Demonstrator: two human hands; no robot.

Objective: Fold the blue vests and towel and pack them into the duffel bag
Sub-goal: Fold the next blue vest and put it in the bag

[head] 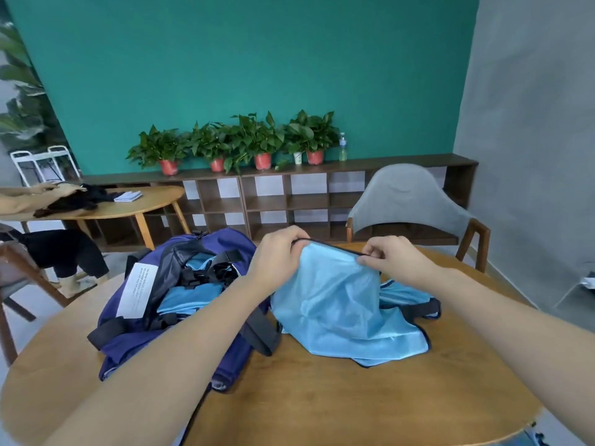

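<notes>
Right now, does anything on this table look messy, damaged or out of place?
Nothing looks damaged or spilled. The blue vest is rumpled, only because the left hand and right hand lift it by its dark edge. The duffel bag lies open, its straps loose over folded blue fabric inside.

Even, soft indoor light, no hard beam; source not visible. Faint shadows only, under my forearms and beneath the blue vest (341, 304) on the table (354, 397). No glare, just a mild sheen on the vest fabric. Wide-angle bending strong at edges: walls lean, table rim curves, my arms balloon toward the bottom corners. Slight softness overall; far plants (238, 140) less crisp, left edge smeared.
</notes>
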